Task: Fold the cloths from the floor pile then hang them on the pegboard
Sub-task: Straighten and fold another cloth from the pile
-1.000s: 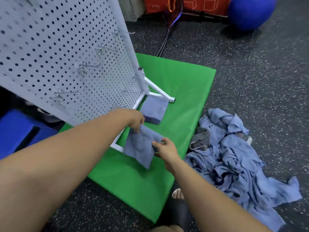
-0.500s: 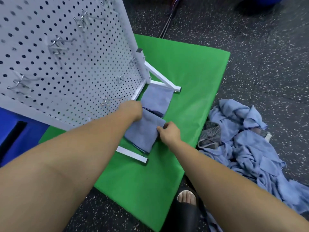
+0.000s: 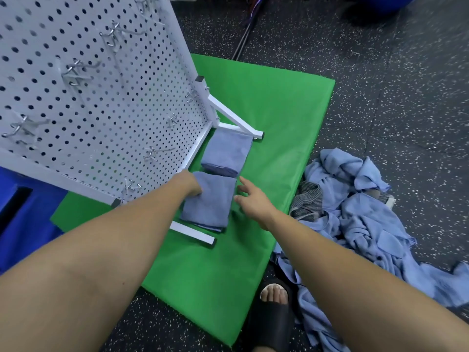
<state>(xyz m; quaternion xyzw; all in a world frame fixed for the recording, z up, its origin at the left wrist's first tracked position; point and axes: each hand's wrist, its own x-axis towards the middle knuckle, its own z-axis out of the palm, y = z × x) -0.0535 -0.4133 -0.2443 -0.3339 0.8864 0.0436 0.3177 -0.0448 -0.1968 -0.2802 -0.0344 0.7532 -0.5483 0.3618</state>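
Observation:
A folded blue-grey cloth (image 3: 209, 201) sits at the foot of the white pegboard (image 3: 88, 97), over its white base bar (image 3: 193, 233); whether it hangs on a hook is hidden. My left hand (image 3: 190, 182) holds the cloth's upper left edge, fingers curled down onto it. My right hand (image 3: 253, 203) hovers just right of the cloth, fingers spread, touching nothing. A second folded cloth (image 3: 225, 151) sits just beyond the first, by the far foot of the board. The pile of unfolded blue cloths (image 3: 360, 207) lies on the floor to the right.
The pegboard stands on a green mat (image 3: 279, 118) and carries several bare metal hooks (image 3: 152, 152). A striped grey cloth (image 3: 308, 201) lies in the pile. My foot in a black slipper (image 3: 272, 313) is at the mat's near edge. A blue block (image 3: 22, 212) sits left.
The folded cloth went down from mid-air to the foot of the pegboard. My right hand let go of it and pulled back to the right with its fingers spread. The view tilted down.

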